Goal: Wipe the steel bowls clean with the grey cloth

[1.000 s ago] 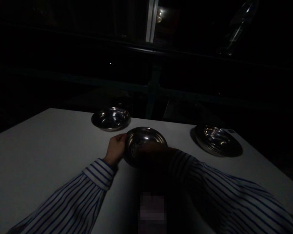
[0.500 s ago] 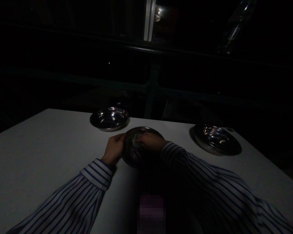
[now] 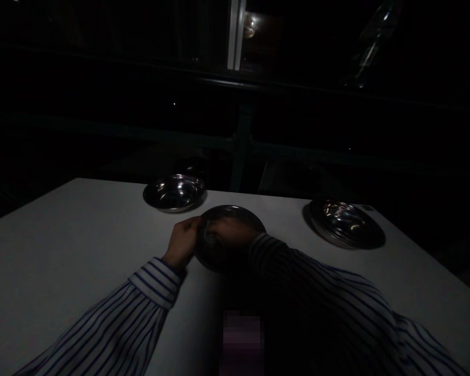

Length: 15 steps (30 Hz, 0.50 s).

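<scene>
A round metal bowl (image 3: 235, 210) lies in front of me on the white table. My left hand (image 3: 181, 243) grips its left rim, thumb on top and fingers closed around the edge. Inside the bowl is my right hand (image 3: 232, 232), smeared by motion, with its fingers pressed together on a small crumpled pale wad (image 3: 210, 232). Whether that wad is cloth or plastic I cannot tell. Shadow and my right sleeve hide the bowl's near right part.
Another shiny metal bowl (image 3: 175, 196) stands at the table's far edge, left of centre. Several nested metal bowls (image 3: 348, 224) sit to the right. The white table (image 3: 102, 224) ends at a dark background with a horizontal rail (image 3: 172, 137) and an upright post.
My right hand has moved left within the bowl, carrying the wad toward the left rim. My left hand keeps its hold on the rim. The view has shifted slightly.
</scene>
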Tool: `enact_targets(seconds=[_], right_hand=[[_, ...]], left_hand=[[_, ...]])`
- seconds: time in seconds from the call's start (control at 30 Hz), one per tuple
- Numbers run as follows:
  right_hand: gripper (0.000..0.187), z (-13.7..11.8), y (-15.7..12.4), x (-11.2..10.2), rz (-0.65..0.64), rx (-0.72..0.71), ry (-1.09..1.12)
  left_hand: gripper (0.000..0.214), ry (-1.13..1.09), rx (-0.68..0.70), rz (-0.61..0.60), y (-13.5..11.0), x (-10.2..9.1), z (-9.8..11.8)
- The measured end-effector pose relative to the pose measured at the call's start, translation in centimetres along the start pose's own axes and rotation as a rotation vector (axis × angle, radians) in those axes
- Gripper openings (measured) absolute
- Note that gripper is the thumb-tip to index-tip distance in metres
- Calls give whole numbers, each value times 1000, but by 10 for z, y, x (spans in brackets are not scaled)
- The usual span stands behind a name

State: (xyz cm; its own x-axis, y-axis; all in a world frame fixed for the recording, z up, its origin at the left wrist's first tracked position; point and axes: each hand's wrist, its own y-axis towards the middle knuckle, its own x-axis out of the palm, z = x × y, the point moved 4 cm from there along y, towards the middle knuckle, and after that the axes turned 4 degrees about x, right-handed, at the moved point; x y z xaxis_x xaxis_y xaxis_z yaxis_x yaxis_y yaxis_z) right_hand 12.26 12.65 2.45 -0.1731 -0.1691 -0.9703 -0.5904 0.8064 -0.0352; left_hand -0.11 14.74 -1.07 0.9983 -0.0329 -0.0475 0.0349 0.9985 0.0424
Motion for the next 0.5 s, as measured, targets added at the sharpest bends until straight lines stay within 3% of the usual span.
enact_targets(seconds=[0.23, 0.4, 0.5], right_hand=[[28, 20, -2, -8, 40, 211, -47], [24, -3, -1, 6, -51, 81, 75], [20, 1, -12, 15, -113, 51, 196]], left_hand=[[38, 7, 21, -8, 0, 4, 0], [36, 49, 21, 49, -2, 3, 3], [35, 67, 29, 69, -4, 2, 5]])
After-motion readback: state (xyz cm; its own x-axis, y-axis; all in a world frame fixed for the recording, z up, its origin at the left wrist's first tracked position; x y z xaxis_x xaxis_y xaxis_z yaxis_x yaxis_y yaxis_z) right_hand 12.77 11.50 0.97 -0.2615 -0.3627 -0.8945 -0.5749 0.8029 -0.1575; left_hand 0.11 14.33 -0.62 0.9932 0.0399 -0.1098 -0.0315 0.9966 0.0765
